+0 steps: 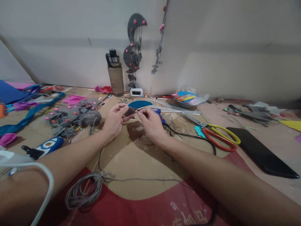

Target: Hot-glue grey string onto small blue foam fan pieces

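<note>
Near the middle of the table, my left hand (117, 117) pinches a small dark grey felt piece (130, 111) between thumb and fingers. My right hand (151, 122) meets it at the felt's right tip, thumb and forefinger pressed together; what they grip is too small to make out. Grey cord (84, 191) lies coiled on the table below my left wrist, and a strand runs from it to the right under my right forearm. Just behind the right hand is a blue glue gun (160, 116), partly hidden, with a black cable. A blue felt disc (140, 104) lies beyond both hands.
Scissors with red and yellow handles (218, 138) and a black slab (262, 152) lie at the right. Grey felt mobiles with pompoms (68, 116) are heaped at left. A bottle (116, 78) and small clock (136, 92) stand by the wall. A white cable (48, 188) crosses the left forearm.
</note>
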`<state>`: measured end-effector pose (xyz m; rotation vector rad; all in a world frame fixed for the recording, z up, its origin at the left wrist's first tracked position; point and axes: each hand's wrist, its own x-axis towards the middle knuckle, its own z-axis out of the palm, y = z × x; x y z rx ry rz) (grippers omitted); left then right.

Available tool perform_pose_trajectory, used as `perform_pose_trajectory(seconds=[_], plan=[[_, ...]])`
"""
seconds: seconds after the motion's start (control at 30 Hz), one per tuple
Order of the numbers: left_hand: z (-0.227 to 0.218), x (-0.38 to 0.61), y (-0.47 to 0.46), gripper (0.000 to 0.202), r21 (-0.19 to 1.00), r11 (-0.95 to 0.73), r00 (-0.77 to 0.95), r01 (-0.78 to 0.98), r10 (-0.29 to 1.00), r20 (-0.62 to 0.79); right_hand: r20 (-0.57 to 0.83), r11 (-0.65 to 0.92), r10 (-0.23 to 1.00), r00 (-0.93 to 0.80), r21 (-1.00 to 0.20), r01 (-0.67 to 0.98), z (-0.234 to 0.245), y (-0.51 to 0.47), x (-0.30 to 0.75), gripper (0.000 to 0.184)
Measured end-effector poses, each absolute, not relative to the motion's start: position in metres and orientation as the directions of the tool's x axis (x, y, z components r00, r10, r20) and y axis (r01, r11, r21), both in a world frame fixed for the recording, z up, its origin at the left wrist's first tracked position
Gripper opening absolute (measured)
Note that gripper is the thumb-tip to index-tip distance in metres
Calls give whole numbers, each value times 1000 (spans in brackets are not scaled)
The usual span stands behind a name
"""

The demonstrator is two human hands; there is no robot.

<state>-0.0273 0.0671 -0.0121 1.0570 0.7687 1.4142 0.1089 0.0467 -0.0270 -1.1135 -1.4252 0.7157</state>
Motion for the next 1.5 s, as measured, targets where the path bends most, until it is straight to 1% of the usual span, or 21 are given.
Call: perform_pose_trajectory(seconds=[0.37, 0.5, 0.67, 0.97, 1.13, 1.23, 1.5], plan=[[-8, -25, 63, 11, 918, -77, 102, -388, 987, 126, 397, 340, 903, 166, -895, 288, -18, 44, 112, 17], [-8, -25, 63, 8, 917, -64, 119, -393, 986, 120, 397, 344, 901, 178, -900, 266, -18, 45, 111, 17], [-8, -26, 62, 10, 917, -42, 151, -397, 982, 110, 343, 300, 921, 184, -927, 224, -16, 45, 111, 18], [-11, -28, 64, 10, 907, -6, 185, -421, 979, 92, 358, 327, 919, 166, -926, 187, -19, 45, 113, 20], [-13, -29, 66, 9, 905, 39, 213, -424, 975, 57, 337, 308, 927, 163, -935, 178, -19, 45, 114, 19], [-14, -29, 67, 9, 903, 62, 228, -425, 973, 40, 331, 311, 931, 156, -940, 144, -22, 47, 114, 20], [-11, -29, 64, 14, 893, 81, 306, -442, 950, 65, 264, 277, 945, 191, -960, -41, -28, 52, 117, 22]])
